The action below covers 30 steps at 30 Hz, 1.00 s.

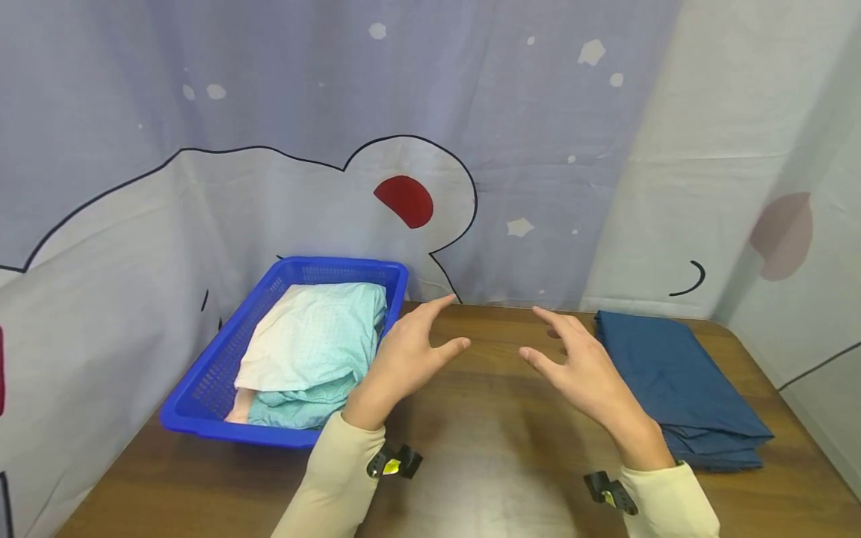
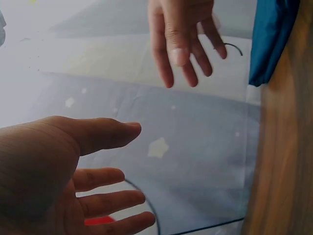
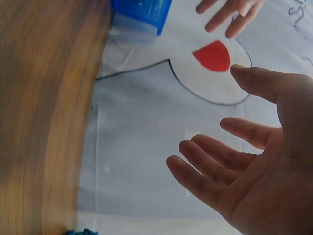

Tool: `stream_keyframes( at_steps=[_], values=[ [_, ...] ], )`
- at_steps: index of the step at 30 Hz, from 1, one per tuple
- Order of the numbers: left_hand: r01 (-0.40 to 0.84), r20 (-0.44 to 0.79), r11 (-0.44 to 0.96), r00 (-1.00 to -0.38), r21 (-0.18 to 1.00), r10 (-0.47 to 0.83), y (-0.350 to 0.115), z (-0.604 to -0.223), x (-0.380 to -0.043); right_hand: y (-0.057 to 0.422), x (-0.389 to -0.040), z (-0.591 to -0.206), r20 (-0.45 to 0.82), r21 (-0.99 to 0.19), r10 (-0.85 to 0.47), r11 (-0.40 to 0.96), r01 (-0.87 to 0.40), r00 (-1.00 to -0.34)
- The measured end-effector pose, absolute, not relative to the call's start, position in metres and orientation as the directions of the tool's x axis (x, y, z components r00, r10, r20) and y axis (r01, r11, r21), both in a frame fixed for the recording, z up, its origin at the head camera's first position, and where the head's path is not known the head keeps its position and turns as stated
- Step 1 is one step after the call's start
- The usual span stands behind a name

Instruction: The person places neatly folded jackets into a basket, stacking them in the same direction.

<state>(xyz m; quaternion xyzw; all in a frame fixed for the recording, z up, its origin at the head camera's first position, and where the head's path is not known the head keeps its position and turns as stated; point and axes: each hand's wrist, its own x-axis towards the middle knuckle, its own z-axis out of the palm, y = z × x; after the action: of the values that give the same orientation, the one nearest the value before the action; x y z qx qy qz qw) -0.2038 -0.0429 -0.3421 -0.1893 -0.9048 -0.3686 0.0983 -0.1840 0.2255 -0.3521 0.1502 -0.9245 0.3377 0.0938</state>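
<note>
Head view: I am seeing the left hand (image 1: 406, 355) and the right hand (image 1: 585, 366) hovering apart above the wooden table (image 1: 471, 456), fingers loosely extended, gripping nothing. The navy cloth (image 1: 673, 373) is lying folded just outside the right hand; the blue basket (image 1: 269, 433) is sitting outside the left hand, holding pale-and-aqua fabric (image 1: 316, 336). I am judging both textiles light, soft and floppy, hardly fragile, and am favouring a hold along folded edges, supporting layers underneath. The tabletop between the hands is reflecting light; a printed curtain (image 1: 538, 149) is hanging beyond them.
</note>
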Motion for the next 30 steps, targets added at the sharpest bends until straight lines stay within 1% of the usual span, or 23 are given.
stream_keyframes(
  at_steps=[5,13,19,30],
  values=[
    [0.413,0.297,0.656,-0.911,0.631,0.288,-0.027,-0.349,-0.208,0.238,-0.182,-0.348,0.261,-0.599,-0.175,0.742,-0.302,-0.949],
    [0.425,0.296,0.630,-0.905,0.650,0.305,-0.004,-0.355,-0.216,0.256,-0.179,-0.344,0.196,-0.600,-0.128,0.768,-0.222,-0.972],
    [0.430,0.290,0.607,-0.902,0.669,0.319,0.012,-0.361,-0.221,0.274,-0.180,-0.342,0.190,-0.596,-0.080,0.782,-0.180,-0.979],
    [0.411,0.234,0.585,-0.905,0.700,0.356,0.046,-0.375,-0.230,0.307,-0.178,-0.346,0.188,-0.609,-0.002,0.784,-0.119,-0.982]
  ],
)
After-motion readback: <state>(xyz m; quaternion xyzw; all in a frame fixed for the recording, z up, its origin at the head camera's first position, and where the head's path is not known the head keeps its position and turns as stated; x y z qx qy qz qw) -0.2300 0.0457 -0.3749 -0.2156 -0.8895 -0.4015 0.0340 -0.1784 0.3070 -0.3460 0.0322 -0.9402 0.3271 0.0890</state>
